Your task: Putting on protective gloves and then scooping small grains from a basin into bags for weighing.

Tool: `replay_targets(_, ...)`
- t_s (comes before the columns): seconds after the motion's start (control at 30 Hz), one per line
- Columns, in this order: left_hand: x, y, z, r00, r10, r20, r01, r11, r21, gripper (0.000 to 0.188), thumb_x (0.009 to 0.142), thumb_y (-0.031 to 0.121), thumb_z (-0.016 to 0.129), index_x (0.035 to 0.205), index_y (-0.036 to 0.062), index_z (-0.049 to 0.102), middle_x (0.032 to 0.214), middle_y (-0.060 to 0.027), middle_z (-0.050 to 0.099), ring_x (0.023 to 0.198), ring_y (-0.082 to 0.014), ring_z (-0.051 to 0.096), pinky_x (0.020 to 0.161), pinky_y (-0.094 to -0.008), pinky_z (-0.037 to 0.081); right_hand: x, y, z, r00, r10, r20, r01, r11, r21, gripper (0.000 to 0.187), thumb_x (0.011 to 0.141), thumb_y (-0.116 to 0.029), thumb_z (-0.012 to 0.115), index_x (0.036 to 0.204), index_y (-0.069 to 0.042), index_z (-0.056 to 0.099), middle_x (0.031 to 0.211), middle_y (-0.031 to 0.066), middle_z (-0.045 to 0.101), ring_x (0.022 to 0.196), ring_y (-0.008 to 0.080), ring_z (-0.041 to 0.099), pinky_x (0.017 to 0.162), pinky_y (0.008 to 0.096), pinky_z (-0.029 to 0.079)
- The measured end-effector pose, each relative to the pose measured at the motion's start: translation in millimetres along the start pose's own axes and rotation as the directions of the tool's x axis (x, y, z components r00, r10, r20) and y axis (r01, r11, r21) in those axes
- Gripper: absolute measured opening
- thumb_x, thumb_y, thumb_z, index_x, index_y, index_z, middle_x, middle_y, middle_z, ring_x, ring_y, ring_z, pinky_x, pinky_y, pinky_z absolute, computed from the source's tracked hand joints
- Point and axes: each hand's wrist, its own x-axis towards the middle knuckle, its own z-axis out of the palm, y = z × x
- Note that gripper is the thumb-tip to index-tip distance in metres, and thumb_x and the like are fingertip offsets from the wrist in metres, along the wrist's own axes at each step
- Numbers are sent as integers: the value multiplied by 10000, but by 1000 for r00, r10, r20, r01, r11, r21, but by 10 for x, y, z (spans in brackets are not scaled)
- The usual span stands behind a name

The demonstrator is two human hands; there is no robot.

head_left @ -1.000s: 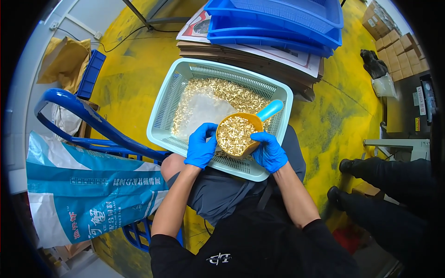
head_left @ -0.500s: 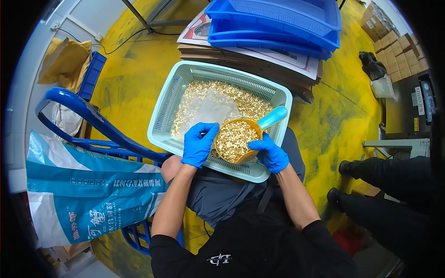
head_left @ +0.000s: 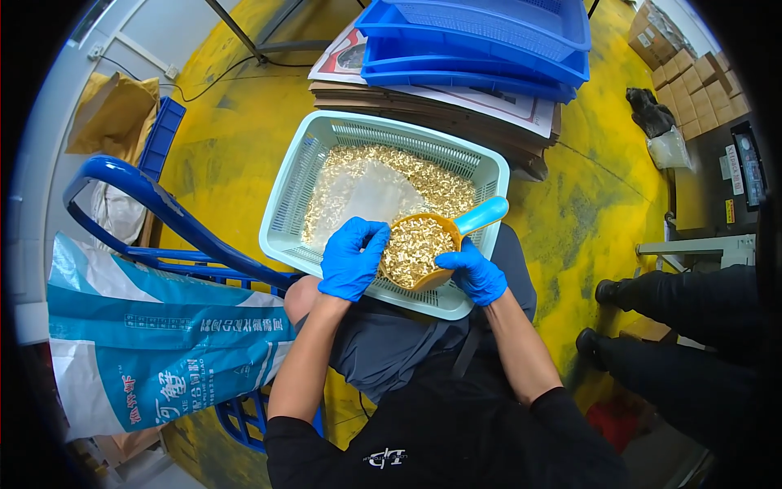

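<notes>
Fingers (head_left: 377, 238) of our blue-gloved left hand (head_left: 346, 265) curl toward one another at the near side of a translucent plastic sheet (head_left: 376, 196); we cannot tell whether they pinch it. Those of our right hand (head_left: 481, 275) grip the rim of an orange scoop (head_left: 433, 282) beside its light blue handle (head_left: 482, 214). At far left we see a brown paper bag (head_left: 118, 118) by a blue crate (head_left: 161, 137), and nearer to us a blue-and-white sack (head_left: 171, 346) overlapping a blue tubular frame (head_left: 191, 231). Next comes our pale green basket (head_left: 287, 183), its near edge over our lap (head_left: 383, 342), with small gold-coloured pieces (head_left: 448, 186) spread inside and the plastic sheet lying on them. Our scoop, filled with similar pieces, is over the near right part of the basket, between our two hands, its handle slanting away to the right. Beyond the basket, blue trays (head_left: 489, 45) are stacked on flat cardboard (head_left: 520, 148). Farther right, past yellow floor (head_left: 570, 220), we see another person's dark-clad legs (head_left: 676, 359) and, beyond them, small brown boxes (head_left: 702, 102) near a dark machine (head_left: 707, 191)
</notes>
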Motion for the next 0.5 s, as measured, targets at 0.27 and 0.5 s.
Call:
replay_targets(0.27, 112, -97, -6, 998, -14, 53, 18, 996, -89, 91, 806, 109, 658, 848, 28, 656, 715, -57, 608, 677, -133, 581, 622, -250, 448, -209, -198, 49, 982, 9, 190, -6, 1000, -15, 1049, 541, -66, 672, 1452, -138, 156, 1424, 75, 299, 1304, 199, 292, 1079, 315, 221)
replay_targets(0.5, 101, -107, 1, 944, 221, 246, -246, 966, 77, 253, 724, 146, 695, 955, 47, 666, 949, -114, 622, 904, -246, 589, 802, -313, 456, -112, -155, -9, 991, 52, 126, -65, 992, 109, 908, 592, -74, 699, 1393, -52, 273, 1329, 117, 422, 1233, 239, 406, 1042, 343, 313)
